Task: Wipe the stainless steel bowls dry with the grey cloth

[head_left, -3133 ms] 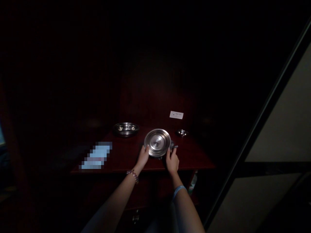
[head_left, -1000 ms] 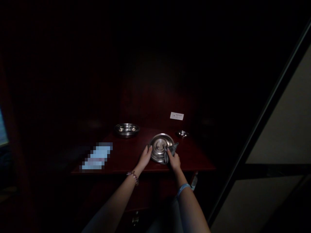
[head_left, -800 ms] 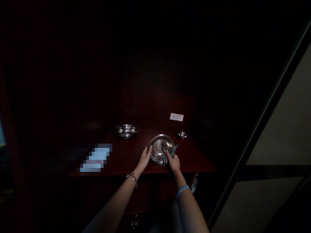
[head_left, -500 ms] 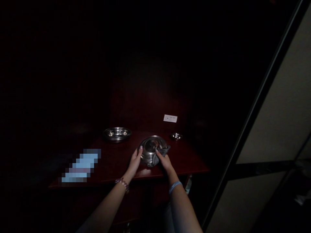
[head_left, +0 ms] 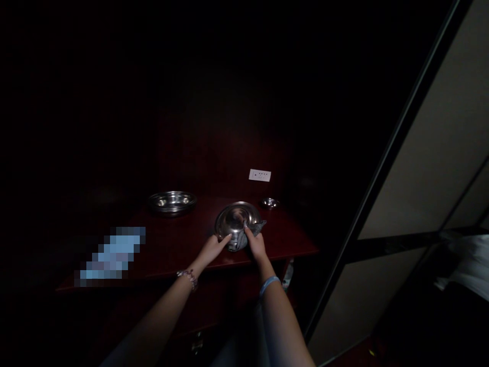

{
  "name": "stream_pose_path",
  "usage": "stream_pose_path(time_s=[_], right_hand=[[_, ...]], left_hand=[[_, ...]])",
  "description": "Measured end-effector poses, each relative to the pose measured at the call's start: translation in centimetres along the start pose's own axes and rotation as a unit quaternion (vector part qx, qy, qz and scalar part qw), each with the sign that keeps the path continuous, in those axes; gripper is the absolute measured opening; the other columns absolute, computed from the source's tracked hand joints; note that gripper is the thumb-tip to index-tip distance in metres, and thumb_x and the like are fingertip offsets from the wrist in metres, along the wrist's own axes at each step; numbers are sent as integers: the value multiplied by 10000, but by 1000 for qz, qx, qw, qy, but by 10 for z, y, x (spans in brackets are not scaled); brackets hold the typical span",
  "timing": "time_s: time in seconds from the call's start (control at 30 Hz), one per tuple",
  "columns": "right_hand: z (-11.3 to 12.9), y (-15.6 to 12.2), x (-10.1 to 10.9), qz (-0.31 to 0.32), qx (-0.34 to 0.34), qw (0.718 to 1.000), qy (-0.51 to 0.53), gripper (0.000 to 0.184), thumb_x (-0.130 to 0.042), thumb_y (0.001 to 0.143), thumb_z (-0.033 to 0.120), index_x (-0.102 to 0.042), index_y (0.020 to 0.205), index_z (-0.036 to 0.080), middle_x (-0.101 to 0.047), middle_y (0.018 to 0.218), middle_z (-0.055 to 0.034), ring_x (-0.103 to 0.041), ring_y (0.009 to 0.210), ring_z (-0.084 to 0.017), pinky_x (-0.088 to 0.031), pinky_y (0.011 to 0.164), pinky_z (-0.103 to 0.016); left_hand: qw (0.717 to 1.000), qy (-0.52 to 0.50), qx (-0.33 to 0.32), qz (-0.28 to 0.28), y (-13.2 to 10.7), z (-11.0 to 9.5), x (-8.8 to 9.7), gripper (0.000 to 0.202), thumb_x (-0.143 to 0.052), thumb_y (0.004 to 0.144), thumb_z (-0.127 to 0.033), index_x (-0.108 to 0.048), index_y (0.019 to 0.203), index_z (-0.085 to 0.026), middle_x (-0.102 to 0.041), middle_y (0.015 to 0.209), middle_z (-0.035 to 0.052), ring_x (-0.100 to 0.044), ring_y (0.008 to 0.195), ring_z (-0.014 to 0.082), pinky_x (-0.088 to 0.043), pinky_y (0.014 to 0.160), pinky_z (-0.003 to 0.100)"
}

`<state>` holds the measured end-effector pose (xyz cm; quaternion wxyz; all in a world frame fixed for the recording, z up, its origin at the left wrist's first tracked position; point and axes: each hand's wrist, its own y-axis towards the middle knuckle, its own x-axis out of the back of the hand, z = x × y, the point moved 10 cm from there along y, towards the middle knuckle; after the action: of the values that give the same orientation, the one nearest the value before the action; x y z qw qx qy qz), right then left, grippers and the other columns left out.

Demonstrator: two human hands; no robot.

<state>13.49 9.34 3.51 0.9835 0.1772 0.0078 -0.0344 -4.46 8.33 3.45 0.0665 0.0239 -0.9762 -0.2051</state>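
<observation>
A shiny round metal bowl [head_left: 234,219] is held tilted above the front part of a dark red tabletop [head_left: 171,244]. My left hand [head_left: 214,250] grips its near left rim, thumb lying on the metal and the other fingers hidden beneath. On the near right side my right hand [head_left: 256,243] pinches a grey cloth [head_left: 241,239] against the bowl, thumb on top. Farther back to the left rests a stack of wide metal dishes [head_left: 172,202]. Behind the held bowl, to the right, sits a small metal bowl [head_left: 269,203].
A blurred-out pale blue patch [head_left: 112,253] covers something on the table's left. A white power socket [head_left: 260,175] is on the back wall. To the right stands a dark-framed pale panel [head_left: 408,153]; a white cloth-like item [head_left: 469,265] lies beyond it. The surroundings are very dark.
My left hand has shifted from the bowl's left side to its near edge. The cloth stays under my right thumb. The whole view has moved slightly, carrying the scene up and left.
</observation>
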Motion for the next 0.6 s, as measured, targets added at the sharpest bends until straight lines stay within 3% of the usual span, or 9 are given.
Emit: stream_pose_path(time_s=[0.13,0.3,0.6], right_hand=[[0,2,-2,6,7,999,38,578,-599,772,599,-693,1090,126,-731,1066,-84,-667,1026,-238,-494,938,-340],[1,-1,-3,-1,-6,1000,-14,503,-606,779,579,-712,1058,174,-742,1024,-68,-665,1038,-239,-494,941,-351],[1,-6,-5,18,-27,998,-57,428,-638,767,545,-723,1020,210,-752,951,-51,-668,1021,-233,-500,922,-378]], left_hand=[[1000,3,0,11,-5,-7,-3,481,-725,644,-503,-722,1002,-181,-729,1105,114,-634,1125,320,-420,1049,450],[1000,-13,0,-14,-3,-2,4,543,-685,665,-528,-693,1058,-153,-694,1184,136,-612,1164,305,-408,1063,443],[999,-35,-10,-35,5,11,12,525,-620,731,-573,-681,1029,-144,-725,1105,124,-641,1098,286,-436,1023,410]])
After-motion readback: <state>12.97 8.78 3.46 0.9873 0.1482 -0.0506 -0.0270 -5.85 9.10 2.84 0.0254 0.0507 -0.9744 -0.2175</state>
